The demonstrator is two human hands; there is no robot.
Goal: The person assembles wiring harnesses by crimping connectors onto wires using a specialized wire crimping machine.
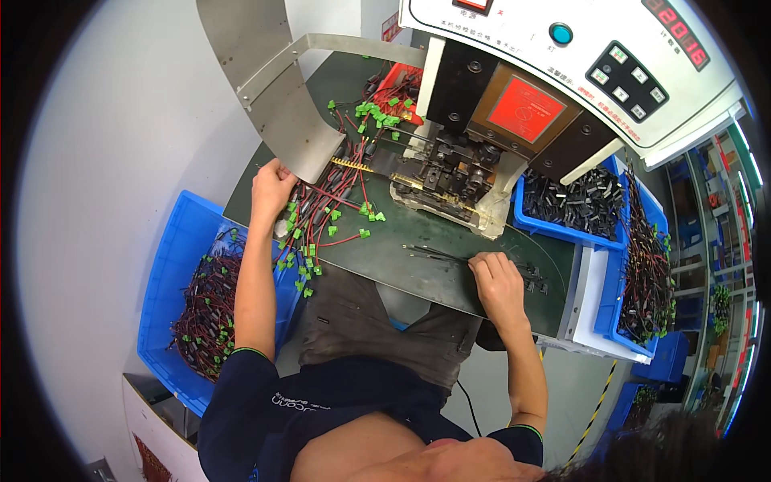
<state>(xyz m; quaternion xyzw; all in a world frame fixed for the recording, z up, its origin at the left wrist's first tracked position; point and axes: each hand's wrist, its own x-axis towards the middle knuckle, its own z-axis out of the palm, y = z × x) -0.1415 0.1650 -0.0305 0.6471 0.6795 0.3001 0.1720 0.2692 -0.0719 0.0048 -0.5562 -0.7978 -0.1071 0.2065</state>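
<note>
At the left of the bench, beside a bent metal sheet guide (309, 145), my left hand (273, 193) is closed. Its fingertips pinch the end of a red and black wire lead (325, 193), partly hidden by the guide. Around it lies a heap of such leads with green connectors (310, 251). My right hand (498, 285) rests near the bench's front edge, fingers curled on thin black wires (438, 255) that point left. Small black connector pieces (532, 277) lie just right of it. Between and beyond my hands stands a crimping machine (450, 173), fed by a yellow terminal strip (352, 165).
A blue bin (181, 233) full of leads stands below left. At the right are a blue bin (522, 210) of black housings and another blue bin (606, 321) of wires. A red tray (414, 119) lies behind the heap. The white machine panel (522, 32) overhangs the bench.
</note>
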